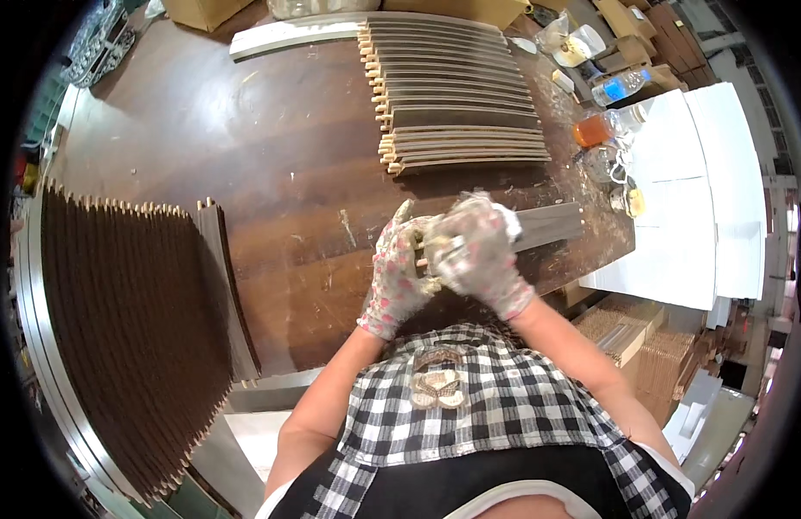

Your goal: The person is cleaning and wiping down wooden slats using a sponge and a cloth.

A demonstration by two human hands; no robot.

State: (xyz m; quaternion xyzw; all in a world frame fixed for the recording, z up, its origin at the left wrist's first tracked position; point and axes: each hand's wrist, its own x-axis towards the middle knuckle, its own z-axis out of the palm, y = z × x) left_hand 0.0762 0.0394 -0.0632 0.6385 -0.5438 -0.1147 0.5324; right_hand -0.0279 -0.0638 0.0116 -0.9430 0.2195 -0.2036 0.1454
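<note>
Both hands wear flowered work gloves. My left hand (397,270) is closed around the near end of a grey-brown wooden board (549,227), where a small pale dowel (421,262) pokes out. The board lies across my front, its far end reaching to the right over the table. Over the same end is my right hand (474,246), smeared by motion, its fingers curled. Something whitish shows at its fingers, too blurred to name. Beyond the hands lies a row of similar boards (456,95), with pale dowels at their left ends.
A big stack of dowelled boards (132,329) fills the left side of the brown table (279,216). At the right stand a bottle of orange liquid (594,130), a water bottle (621,87) and a jar (627,201). White sheets (677,199) lie beside them, with cardboard (629,333) below.
</note>
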